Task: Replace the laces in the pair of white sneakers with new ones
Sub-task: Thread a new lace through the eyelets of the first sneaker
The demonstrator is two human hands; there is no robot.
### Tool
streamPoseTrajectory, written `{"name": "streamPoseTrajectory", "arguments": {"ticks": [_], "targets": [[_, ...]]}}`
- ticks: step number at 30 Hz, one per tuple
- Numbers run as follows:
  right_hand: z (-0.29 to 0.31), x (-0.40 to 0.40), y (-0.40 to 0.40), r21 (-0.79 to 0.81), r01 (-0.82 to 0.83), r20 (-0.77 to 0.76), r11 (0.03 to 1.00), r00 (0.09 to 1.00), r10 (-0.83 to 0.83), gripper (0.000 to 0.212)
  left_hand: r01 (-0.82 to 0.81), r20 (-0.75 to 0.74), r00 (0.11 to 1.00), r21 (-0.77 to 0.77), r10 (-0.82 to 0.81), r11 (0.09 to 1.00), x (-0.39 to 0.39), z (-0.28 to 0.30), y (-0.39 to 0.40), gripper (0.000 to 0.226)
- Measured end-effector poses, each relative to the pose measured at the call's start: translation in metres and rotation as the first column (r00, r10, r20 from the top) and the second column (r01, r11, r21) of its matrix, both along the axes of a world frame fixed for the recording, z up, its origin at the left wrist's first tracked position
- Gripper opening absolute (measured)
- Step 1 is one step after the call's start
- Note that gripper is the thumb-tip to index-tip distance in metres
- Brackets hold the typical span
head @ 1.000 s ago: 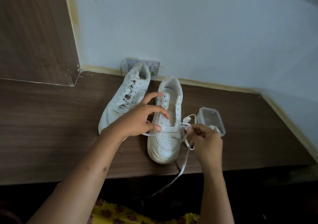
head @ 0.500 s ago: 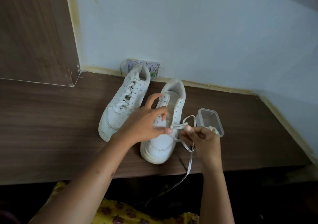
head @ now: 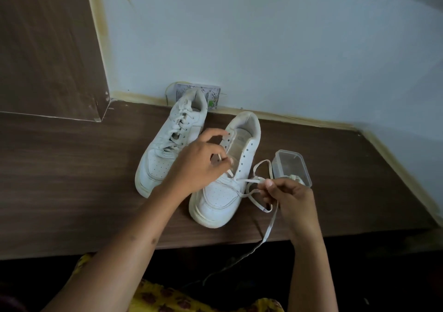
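Lace tip (head: 219,157) is pinched by left hand (head: 199,167) over near sneaker (head: 224,179); lace (head: 254,182) is gripped by right hand (head: 291,201), fingers curled

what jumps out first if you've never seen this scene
Two white sneakers on the brown wooden table: the far sneaker fully laced, the near sneaker almost bare of lacing. Over it, the left hand pinches one lace end while the right hand holds the white lace, whose tail trails off the table's front edge.
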State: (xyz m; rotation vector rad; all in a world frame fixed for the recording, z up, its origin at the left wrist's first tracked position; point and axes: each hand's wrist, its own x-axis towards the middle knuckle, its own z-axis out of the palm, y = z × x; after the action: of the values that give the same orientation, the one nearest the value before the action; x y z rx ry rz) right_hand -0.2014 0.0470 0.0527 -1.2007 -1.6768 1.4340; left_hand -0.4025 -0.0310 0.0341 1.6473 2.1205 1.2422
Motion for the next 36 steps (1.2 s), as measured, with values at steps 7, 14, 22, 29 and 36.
{"name": "streamPoseTrajectory", "arguments": {"ticks": [7, 14, 22, 29, 36], "targets": [[0.006, 0.004, 0.004, -0.203, 0.363, -0.515, 0.909, 0.75, -0.415, 0.02, 0.096, -0.027, 0.995, -0.135, -0.101, 0.986, -0.004, -0.004, -0.004, 0.021], [-0.005, 0.017, 0.015, 0.287, 0.385, -0.093, 0.877, 0.922, -0.375, 0.014, 0.069, 0.17, 0.985, -0.145, -0.043, 0.987, -0.008, -0.004, -0.003, 0.022], [-0.032, -0.013, -0.003, 0.261, -0.332, 0.629, 0.906, 0.77, 0.101, 0.02, -0.025, 0.138, 0.989, -0.152, 0.046, 0.988, -0.005, -0.004, -0.003, 0.017], [-0.006, 0.017, 0.005, 0.22, 0.271, -0.205, 0.937, 0.952, -0.227, 0.019, -0.046, 0.147, 0.987, -0.132, 0.066, 0.99, 0.001, 0.004, -0.005, 0.016], [0.029, 0.03, 0.006, -0.141, 0.314, -0.742, 0.939, 0.594, -0.31, 0.022, -0.042, 0.11, 0.992, -0.145, 0.058, 0.989, -0.002, 0.0, -0.003, 0.015]]}}
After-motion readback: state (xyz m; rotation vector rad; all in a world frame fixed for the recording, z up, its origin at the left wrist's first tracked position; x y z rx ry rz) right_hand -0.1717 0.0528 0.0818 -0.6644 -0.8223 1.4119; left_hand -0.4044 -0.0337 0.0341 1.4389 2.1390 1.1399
